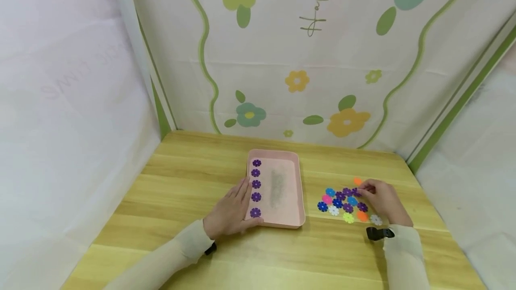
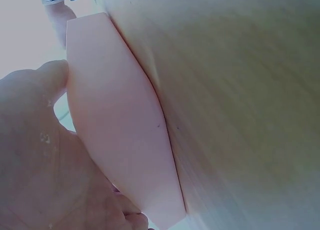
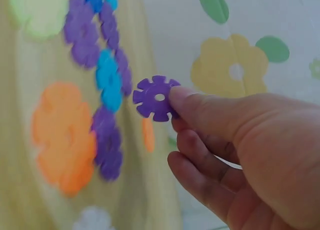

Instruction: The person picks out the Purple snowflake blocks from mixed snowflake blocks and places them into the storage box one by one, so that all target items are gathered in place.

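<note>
A shallow pink tray [image 1: 282, 223] lies on the wooden table, with several purple snowflake discs [image 1: 255, 184] in a column along its left side. My left hand [image 1: 230, 211] rests on the tray's left rim, fingers extended and thumb at the near corner. The left wrist view shows the palm against the tray's outer wall [image 2: 120, 115]. Between thumb and index finger, my right hand [image 1: 380, 198] pinches a purple snowflake disc [image 3: 155, 98], held above the table at the right. Below it spreads a loose group of discs, among them an orange disc [image 3: 65, 137] and a light-blue disc [image 3: 108, 80].
To the right of the tray, the loose discs include a pink disc [image 1: 327, 199], a yellow-green disc [image 1: 348, 218] and a white disc [image 1: 333, 210]. A grey disc [image 1: 376, 219] lies near the right wrist. A flower-printed cloth [image 1: 274, 57] hangs behind the wooden table [image 1: 181, 178].
</note>
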Available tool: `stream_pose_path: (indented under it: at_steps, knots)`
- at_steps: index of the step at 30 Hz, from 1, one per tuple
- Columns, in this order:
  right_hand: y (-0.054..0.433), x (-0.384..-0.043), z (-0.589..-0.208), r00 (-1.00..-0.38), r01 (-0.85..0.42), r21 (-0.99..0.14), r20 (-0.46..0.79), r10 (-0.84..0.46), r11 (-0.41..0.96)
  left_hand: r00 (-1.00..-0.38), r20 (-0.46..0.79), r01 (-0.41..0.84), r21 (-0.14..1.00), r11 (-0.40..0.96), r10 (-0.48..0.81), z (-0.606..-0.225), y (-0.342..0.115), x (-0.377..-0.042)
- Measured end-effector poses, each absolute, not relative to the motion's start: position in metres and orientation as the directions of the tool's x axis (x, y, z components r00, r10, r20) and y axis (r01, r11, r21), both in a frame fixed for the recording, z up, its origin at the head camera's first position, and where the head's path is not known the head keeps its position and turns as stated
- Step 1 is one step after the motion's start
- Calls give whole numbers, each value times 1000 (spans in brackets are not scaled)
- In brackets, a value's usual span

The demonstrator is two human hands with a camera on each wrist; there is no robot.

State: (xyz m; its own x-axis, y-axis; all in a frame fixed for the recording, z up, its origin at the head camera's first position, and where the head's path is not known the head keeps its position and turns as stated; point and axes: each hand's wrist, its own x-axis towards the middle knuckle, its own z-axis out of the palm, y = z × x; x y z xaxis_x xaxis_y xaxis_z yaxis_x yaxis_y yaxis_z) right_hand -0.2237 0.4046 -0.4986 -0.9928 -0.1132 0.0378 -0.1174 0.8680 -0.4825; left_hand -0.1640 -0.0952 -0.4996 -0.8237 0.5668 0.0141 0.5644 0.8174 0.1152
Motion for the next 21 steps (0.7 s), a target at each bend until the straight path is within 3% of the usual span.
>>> stream_pose_path:
  at_steps: [15,21]
  knots:
    - [338,-274,-460,-956,-279,-545,84,-280,790,-827,13,557,147,817,562,-500,-94,-163]
    - [294,-296,-449,-927,-358,-522,98,-363,774,-830,10,553,152,819,558,-498,-95,-162]
